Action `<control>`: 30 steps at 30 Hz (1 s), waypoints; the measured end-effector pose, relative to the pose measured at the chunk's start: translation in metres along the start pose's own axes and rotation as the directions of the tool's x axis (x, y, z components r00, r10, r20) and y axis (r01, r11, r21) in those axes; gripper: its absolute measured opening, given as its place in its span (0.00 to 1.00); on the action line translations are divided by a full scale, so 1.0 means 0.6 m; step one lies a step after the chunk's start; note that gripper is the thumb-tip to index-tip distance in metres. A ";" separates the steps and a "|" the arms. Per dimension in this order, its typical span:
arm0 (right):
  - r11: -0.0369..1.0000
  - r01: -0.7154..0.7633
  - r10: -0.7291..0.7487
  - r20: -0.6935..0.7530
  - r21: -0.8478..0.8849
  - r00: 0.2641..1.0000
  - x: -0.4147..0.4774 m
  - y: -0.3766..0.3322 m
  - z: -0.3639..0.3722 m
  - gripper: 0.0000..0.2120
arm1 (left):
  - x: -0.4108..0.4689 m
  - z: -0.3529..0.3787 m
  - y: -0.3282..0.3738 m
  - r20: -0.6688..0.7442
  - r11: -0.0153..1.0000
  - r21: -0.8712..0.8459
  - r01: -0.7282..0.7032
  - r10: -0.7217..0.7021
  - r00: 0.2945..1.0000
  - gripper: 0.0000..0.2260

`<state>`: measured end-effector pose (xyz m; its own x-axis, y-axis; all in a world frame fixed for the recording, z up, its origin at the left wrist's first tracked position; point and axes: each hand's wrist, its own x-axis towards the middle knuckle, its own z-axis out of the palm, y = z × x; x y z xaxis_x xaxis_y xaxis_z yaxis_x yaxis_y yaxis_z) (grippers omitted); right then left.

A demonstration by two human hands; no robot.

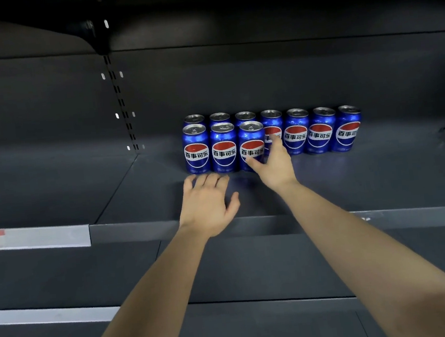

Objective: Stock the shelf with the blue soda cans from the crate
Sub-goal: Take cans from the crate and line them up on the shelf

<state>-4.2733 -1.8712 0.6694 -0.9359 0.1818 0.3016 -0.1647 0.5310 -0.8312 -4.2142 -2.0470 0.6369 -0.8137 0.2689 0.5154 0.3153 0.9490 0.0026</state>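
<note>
Shelf (381,173) holding ten blue soda cans (297,135).
Seven stand in the back row, three before its left end; right hand (275,168) fingers grip the rightmost front can (250,143), left hand (209,208) fingers lie open just before them.

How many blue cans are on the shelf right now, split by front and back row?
Front-row blue cans: 3
Back-row blue cans: 7
Total: 10
</note>
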 end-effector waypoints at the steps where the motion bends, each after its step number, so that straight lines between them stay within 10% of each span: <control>1: 1.000 0.003 -0.003 0.004 -0.023 1.000 -0.010 0.002 -0.007 0.36 | -0.001 0.000 0.002 0.009 1.000 0.020 0.007 -0.007 1.000 0.26; 18: 0.915 0.193 -0.166 0.105 -0.354 0.980 -0.285 0.134 -0.250 0.22 | -0.219 -0.001 0.237 0.087 1.000 0.012 0.022 -0.023 0.996 0.26; 30: 0.886 -0.025 0.190 0.314 -0.462 0.930 -0.535 0.391 -0.295 0.26 | -0.476 0.111 0.388 0.358 1.000 0.011 -0.009 0.005 0.934 0.27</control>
<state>-3.9566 -1.6583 0.4601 -0.9997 0.0102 -0.0236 0.0211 0.8487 -0.5285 -3.9411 -1.8917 0.4333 -0.9331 0.3143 0.1746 0.3173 0.9483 -0.0110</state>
